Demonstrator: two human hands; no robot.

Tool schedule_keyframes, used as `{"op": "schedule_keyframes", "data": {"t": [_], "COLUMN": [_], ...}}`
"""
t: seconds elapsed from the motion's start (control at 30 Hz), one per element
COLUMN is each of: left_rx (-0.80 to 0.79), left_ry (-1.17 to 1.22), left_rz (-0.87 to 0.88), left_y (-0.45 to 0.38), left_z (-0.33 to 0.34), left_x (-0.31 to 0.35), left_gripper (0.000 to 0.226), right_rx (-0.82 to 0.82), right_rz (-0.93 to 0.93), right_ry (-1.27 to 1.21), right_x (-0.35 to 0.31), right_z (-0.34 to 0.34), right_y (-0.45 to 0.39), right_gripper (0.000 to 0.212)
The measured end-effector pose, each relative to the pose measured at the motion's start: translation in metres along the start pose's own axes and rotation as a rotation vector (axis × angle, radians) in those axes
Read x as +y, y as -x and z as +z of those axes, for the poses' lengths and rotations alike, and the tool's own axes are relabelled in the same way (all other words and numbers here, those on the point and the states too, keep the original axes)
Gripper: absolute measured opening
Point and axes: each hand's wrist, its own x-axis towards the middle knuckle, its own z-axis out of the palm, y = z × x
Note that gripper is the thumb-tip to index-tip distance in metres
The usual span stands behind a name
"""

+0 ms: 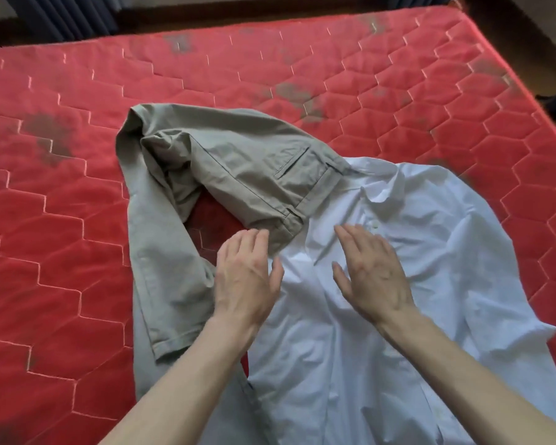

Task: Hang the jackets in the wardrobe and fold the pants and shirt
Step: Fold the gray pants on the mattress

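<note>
There is one pair of crumpled tan cotton pants (225, 165), one white button-up cotton shirt (382, 284) and one big red quilted mattress (77, 155) with a six-sided stitch pattern. There are two bare hands, one left hand (244, 277) and one right hand (371, 268), and each has its own bare arm. On the pants I can count one back pocket (291, 162), on the shirt one small white button (373, 225) shows clearly near the collar, and at the top left there is one dark blue curtain (65, 14).
</note>
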Motion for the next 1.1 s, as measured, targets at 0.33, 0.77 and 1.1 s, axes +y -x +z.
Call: {"op": "schedule_keyframes", "data": {"t": [0.33, 0.77, 1.1], "left_rx": [-0.094, 0.036, 0.029], "left_ry": [-0.198, 0.079, 0.453], "left_rz": [-0.094, 0.083, -0.057], "left_y": [-0.05, -0.02, 0.052], "left_z": [0.061, 0.002, -0.115], "left_x": [-0.011, -0.025, -0.039], "left_gripper": [0.069, 0.02, 0.025], "right_rx": [-0.211, 0.085, 0.172], "right_rz": [0.383, 0.233, -0.026], "right_ry": [-0.391, -0.393, -0.26], "right_x": [0.005, -0.006, -0.063], "right_z": [0.028, 0.018, -0.042], "right_y": [-0.119, -0.088, -0.027], "right_gripper": [0.072, 0.046, 0.018]}}
